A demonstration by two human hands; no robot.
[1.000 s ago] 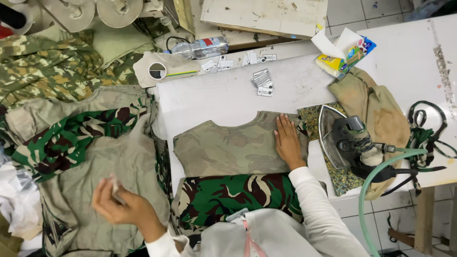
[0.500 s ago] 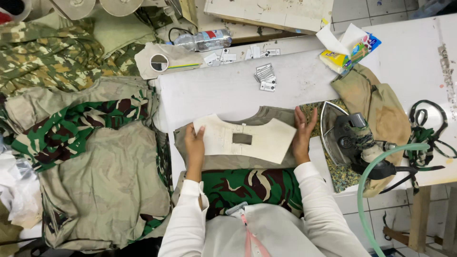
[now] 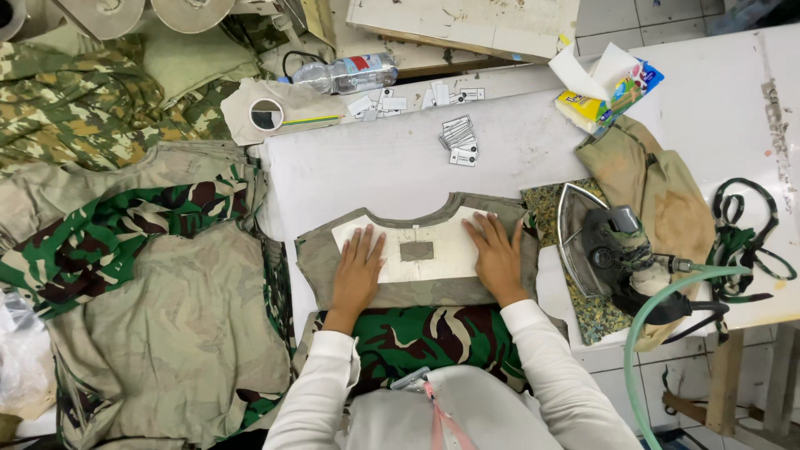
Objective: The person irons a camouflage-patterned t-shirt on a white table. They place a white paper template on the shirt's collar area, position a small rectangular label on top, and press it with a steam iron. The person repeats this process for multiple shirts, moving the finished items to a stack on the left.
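Observation:
A tan garment piece [image 3: 421, 293] lies flat on the white pressing table [image 3: 375, 171], its curved neckline facing away from me. On it rests a white paper-like template [image 3: 425, 229] with a small grey patch [image 3: 417, 251] at its middle. My left hand [image 3: 358, 271] presses flat on the template's left half, fingers spread. My right hand [image 3: 497, 257] lies flat on its right half. Green, brown and black camouflage cloth [image 3: 421, 333] hangs below the tan piece toward me.
A steam iron [image 3: 604, 242] with a green hose [image 3: 658, 325] rests at the right on a patterned mat. Small paper tags [image 3: 460, 140], a water bottle [image 3: 346, 73] and a tape roll [image 3: 267, 114] lie at the back. Camouflage garments [image 3: 142, 283] pile up at the left.
My left hand came from the garment pile at the left with the white template. The template now lies on the tan piece, and both hands have flattened onto it.

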